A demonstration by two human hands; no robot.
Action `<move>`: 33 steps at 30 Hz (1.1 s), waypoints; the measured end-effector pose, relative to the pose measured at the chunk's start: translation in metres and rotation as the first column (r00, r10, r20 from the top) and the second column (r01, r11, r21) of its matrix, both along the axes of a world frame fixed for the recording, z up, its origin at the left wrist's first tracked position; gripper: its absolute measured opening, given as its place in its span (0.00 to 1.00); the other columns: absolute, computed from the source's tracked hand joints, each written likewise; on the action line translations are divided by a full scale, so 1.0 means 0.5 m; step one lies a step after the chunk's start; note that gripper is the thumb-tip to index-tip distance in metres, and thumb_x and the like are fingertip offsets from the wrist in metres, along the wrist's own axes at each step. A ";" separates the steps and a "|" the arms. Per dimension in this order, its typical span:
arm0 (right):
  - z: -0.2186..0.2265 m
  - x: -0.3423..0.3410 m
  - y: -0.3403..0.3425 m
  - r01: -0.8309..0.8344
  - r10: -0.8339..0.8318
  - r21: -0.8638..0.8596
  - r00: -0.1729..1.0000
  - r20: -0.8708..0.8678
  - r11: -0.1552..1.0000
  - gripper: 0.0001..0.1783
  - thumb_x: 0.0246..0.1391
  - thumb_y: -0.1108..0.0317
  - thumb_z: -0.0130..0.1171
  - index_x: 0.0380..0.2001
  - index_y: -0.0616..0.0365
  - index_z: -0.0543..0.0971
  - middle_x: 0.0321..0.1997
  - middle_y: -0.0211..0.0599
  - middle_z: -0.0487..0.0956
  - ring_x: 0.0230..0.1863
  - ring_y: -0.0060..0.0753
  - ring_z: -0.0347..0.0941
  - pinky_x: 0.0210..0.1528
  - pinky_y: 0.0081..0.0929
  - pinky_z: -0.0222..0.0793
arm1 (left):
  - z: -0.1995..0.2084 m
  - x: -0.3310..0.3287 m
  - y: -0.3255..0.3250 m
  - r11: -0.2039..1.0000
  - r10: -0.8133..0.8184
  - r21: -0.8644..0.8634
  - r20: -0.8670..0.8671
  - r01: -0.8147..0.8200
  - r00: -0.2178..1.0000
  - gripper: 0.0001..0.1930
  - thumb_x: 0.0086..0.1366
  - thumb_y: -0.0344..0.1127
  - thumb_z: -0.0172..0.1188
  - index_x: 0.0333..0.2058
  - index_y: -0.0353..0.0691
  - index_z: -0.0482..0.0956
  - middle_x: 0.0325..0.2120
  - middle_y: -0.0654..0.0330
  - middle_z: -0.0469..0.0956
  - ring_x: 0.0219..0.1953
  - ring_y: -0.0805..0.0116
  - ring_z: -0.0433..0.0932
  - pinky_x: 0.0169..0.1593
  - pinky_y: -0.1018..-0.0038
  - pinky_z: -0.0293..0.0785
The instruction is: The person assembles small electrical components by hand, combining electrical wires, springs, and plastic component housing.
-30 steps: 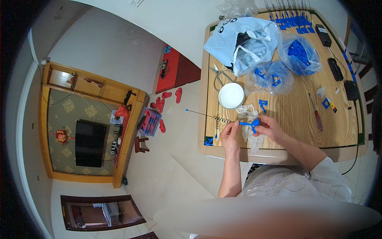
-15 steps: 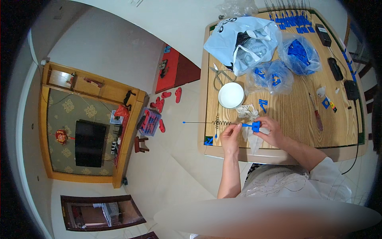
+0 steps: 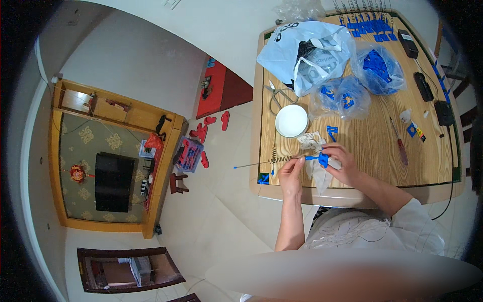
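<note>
Near the table's front edge, my left hand pinches a thin dark coiled wire where it meets the narrow stem of a blue plastic piece. The wire's straight end sticks out leftward past the table edge. My right hand has its fingers closed round the square block of the blue plastic piece. Beneath the hands lies crumpled white tissue. Another small coil with a blue end rests beside the held wire. Just beyond the hands sits a loose blue clip-shaped part.
A white bowl and scissors stand left of clear bags with blue parts. Behind them is a large pale plastic bag. A screwdriver and black adapters lie right. Several finished-looking coiled pieces line the far edge.
The wire's free end has dipped, so the wire now slants down to the left. The blue block has turned slightly in my right fingers. Both hands stay nearly in place.
</note>
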State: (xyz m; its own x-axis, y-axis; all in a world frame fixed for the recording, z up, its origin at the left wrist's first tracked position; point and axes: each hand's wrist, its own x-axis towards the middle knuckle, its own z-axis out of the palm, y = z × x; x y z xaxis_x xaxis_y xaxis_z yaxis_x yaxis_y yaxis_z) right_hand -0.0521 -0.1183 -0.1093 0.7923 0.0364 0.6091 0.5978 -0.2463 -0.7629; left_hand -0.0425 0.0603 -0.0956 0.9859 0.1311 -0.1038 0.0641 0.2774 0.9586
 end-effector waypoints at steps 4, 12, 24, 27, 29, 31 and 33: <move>-0.007 -0.009 0.007 -0.161 0.306 0.410 0.898 -0.316 0.898 0.31 0.41 0.81 0.61 0.50 0.59 0.63 0.45 0.41 0.71 0.46 0.32 0.70 0.45 0.30 0.71 | 0.012 -0.005 -0.010 1.000 0.015 -0.028 0.001 -0.015 1.000 0.04 0.54 0.23 0.59 0.30 0.32 0.78 0.27 0.61 0.76 0.29 0.77 0.71 0.36 0.83 0.65; -0.009 0.012 -0.009 -0.309 0.695 0.693 0.610 -0.381 0.651 0.27 0.50 0.81 0.50 0.55 0.61 0.59 0.47 0.41 0.71 0.45 0.35 0.71 0.46 0.31 0.70 | 0.005 -0.006 0.007 1.000 0.002 0.005 0.024 -0.002 1.000 0.05 0.55 0.22 0.58 0.32 0.32 0.78 0.32 0.59 0.77 0.34 0.76 0.72 0.41 0.81 0.67; 0.002 0.001 -0.002 -0.350 0.549 0.476 0.743 -0.384 0.807 0.30 0.46 0.83 0.55 0.55 0.59 0.63 0.46 0.33 0.72 0.43 0.24 0.72 0.46 0.20 0.67 | 0.011 -0.010 0.020 0.997 -0.018 0.077 0.041 0.015 0.999 0.03 0.54 0.22 0.59 0.29 0.33 0.78 0.30 0.59 0.78 0.33 0.75 0.73 0.42 0.79 0.67; -0.018 0.002 -0.004 -0.348 0.549 0.470 0.728 -0.410 0.811 0.31 0.45 0.83 0.55 0.55 0.59 0.62 0.47 0.33 0.72 0.44 0.24 0.71 0.47 0.21 0.67 | 0.013 -0.012 0.017 0.993 -0.015 0.114 0.021 0.012 1.000 0.04 0.53 0.23 0.60 0.29 0.32 0.78 0.29 0.60 0.78 0.32 0.76 0.73 0.41 0.80 0.67; -0.015 0.003 -0.003 -0.345 0.545 0.466 0.732 -0.410 0.815 0.31 0.45 0.83 0.55 0.55 0.59 0.62 0.47 0.33 0.71 0.44 0.24 0.71 0.47 0.22 0.67 | 0.011 -0.013 0.019 0.989 -0.002 0.148 0.001 0.002 1.000 0.04 0.53 0.23 0.60 0.30 0.32 0.79 0.29 0.60 0.78 0.31 0.76 0.73 0.40 0.81 0.67; -0.009 0.004 -0.002 -0.341 0.538 0.461 0.736 -0.412 0.819 0.31 0.45 0.83 0.55 0.55 0.59 0.63 0.47 0.33 0.71 0.44 0.25 0.71 0.48 0.23 0.67 | 0.004 -0.013 0.020 0.992 0.015 0.127 0.010 -0.016 1.000 0.05 0.54 0.22 0.59 0.31 0.32 0.79 0.30 0.60 0.78 0.32 0.76 0.73 0.41 0.81 0.66; -0.003 0.005 -0.001 -0.336 0.639 0.611 0.666 -0.384 0.717 0.31 0.46 0.85 0.53 0.55 0.60 0.62 0.51 0.35 0.69 0.48 0.26 0.69 0.51 0.24 0.66 | -0.002 -0.014 0.018 0.994 0.019 0.107 0.016 -0.021 1.000 0.05 0.54 0.22 0.59 0.31 0.32 0.79 0.31 0.59 0.78 0.34 0.75 0.73 0.42 0.80 0.66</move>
State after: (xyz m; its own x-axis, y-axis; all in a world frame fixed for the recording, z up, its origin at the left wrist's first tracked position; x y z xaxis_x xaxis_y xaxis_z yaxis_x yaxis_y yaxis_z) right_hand -0.0495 -0.1186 -0.1107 0.9212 0.3630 0.1398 -0.0268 0.4176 -0.9082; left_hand -0.0495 0.0694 -0.0966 0.9843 0.1602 -0.0737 0.0453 0.1744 0.9836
